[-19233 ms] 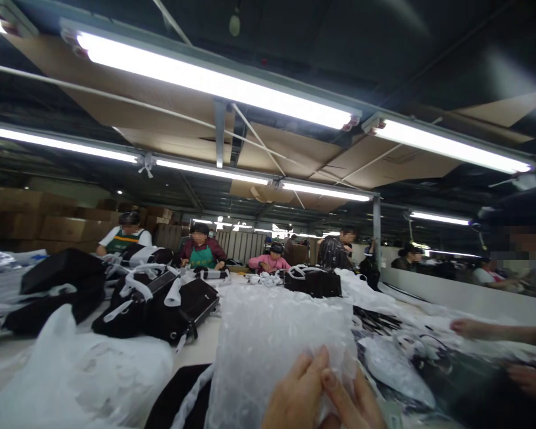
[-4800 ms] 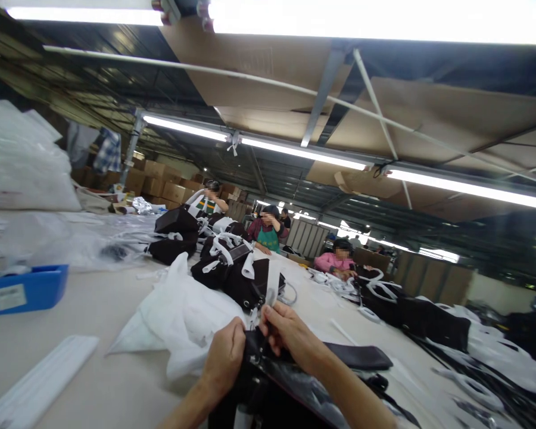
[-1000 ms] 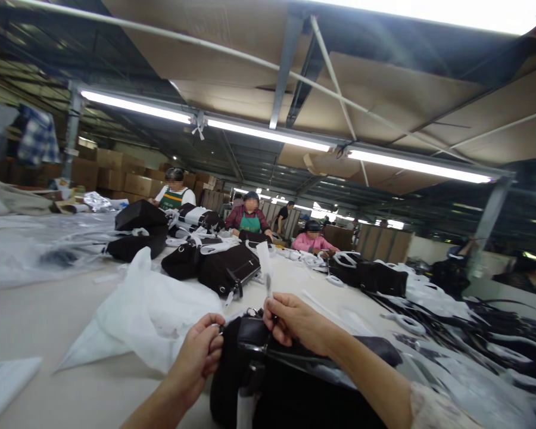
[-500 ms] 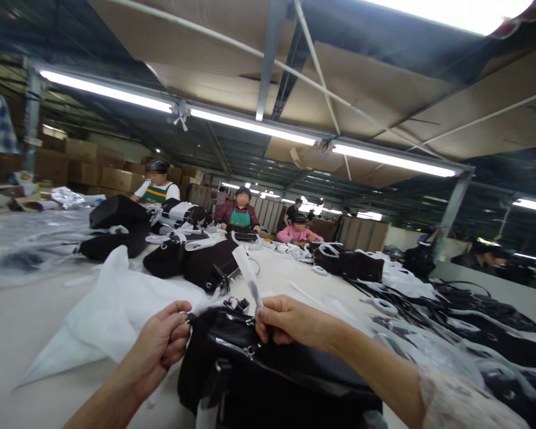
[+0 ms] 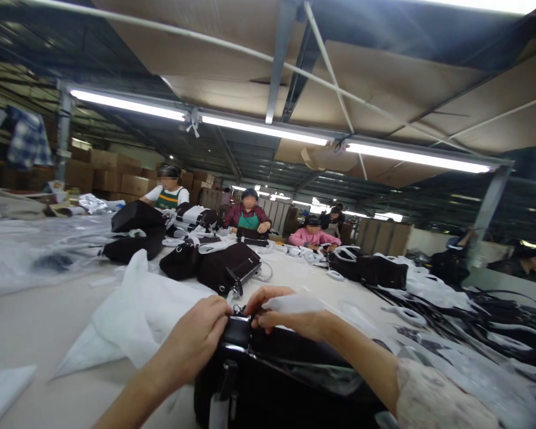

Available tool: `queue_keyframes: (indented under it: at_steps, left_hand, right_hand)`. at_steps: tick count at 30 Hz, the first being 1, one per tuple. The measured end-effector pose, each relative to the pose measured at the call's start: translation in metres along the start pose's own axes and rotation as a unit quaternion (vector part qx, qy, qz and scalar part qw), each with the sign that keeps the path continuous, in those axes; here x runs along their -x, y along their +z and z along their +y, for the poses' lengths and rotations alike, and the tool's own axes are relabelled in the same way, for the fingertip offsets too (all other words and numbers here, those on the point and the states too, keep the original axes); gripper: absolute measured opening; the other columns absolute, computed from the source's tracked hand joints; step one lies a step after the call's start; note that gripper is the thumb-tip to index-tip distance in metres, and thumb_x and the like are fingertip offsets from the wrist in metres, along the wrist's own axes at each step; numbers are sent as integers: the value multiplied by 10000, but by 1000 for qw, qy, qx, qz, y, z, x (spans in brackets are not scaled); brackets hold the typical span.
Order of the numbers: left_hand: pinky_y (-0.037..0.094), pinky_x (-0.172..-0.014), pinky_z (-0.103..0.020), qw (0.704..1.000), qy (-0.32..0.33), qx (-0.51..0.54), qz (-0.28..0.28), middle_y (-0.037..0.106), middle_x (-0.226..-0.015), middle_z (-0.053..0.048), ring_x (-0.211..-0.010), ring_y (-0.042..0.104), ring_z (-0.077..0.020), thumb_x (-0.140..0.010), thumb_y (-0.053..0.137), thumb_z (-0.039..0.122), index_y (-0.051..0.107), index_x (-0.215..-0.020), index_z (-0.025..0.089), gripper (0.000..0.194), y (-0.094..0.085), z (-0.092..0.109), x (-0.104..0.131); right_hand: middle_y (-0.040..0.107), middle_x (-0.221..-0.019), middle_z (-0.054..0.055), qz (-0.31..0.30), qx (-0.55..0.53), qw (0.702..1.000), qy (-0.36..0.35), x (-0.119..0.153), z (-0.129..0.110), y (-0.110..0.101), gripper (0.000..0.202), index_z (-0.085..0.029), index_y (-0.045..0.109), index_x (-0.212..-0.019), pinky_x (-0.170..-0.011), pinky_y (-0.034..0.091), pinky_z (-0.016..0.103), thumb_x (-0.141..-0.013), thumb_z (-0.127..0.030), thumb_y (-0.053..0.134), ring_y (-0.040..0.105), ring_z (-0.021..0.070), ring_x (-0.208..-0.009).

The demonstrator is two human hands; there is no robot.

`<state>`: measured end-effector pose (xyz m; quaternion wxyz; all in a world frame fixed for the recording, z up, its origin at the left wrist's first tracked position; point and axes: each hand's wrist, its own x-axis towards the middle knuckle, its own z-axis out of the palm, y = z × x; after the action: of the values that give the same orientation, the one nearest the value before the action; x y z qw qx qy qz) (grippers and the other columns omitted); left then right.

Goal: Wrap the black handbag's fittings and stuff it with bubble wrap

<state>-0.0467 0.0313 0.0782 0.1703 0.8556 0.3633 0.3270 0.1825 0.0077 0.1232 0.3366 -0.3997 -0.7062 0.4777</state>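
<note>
One black bag [image 5: 272, 393] sits under the two hands, its top end between them. The left hand [image 5: 199, 333] lies on that end with fingers bent; I cannot tell what, if anything, they pinch. The right hand [image 5: 279, 313] has thumb and forefinger close together by the metal ring [image 5: 238, 310]. One white strip [image 5: 295, 302] lies back over the right hand; I cannot tell if it is gripped. Half a second earlier the strip points up and the hands are wider apart; now their fingertips nearly meet. Left of the left hand lie one white packet [image 5: 4, 393] and, nearer, one rumpled cloth [image 5: 134, 316]. Beyond the hands, more black bags [image 5: 227, 268] lie on the table [image 5: 295, 274]. Farther still, three co-workers [image 5: 249, 217] sit in a row, one standing person [image 5: 333, 220] behind them; overhead runs a row of three tubes [image 5: 263, 130]
</note>
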Motion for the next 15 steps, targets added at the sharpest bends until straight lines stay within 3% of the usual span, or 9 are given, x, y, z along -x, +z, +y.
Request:
queue_keyframes:
  at_steps: [3, 6, 9, 15]
  left_hand:
    - [399, -955, -362, 999, -15, 17, -46, 634, -1059, -69, -1042, 565, -224, -899, 330, 233, 622, -1048, 230, 328, 15, 4, -9]
    - [407, -906, -377, 999, -48, -6, -12, 628, -1047, -83, -1010, 573, -242, -920, 288, 246, 610, -1034, 224, 343, 31, 4, -14]
    - [402, -829, -367, 997, -56, -21, 40, 627, -939, -77, -930, 576, -250, -927, 260, 267, 578, -902, 223, 321, 44, 1, -17]
    - [388, -678, -306, 995, -75, 7, 70, 605, -754, -31, -734, 587, -212, -956, 171, 326, 455, -831, 241, 321, 55, -13, -23]
  right_hand:
    - [694, -845, 22, -1, 25, 1000, -6, -6, 4, -10, 241, -160, 696, -920, -555, 440, 207, -679, -174, 705, 634, 137, -743]
    - [675, -790, 9, -23, 33, 999, 3, -12, 13, -17, 222, -160, 707, -901, -522, 428, 191, -681, -161, 677, 628, 125, -706]
    - [669, -790, 10, -59, 23, 998, 14, -21, 21, -18, 242, -153, 701, -895, -527, 478, 206, -675, -251, 729, 650, 143, -711]
    - [648, -683, -7, -76, -10, 997, 31, -32, 27, -19, 369, -135, 680, -825, -512, 485, 210, -669, -448, 799, 635, 120, -593]
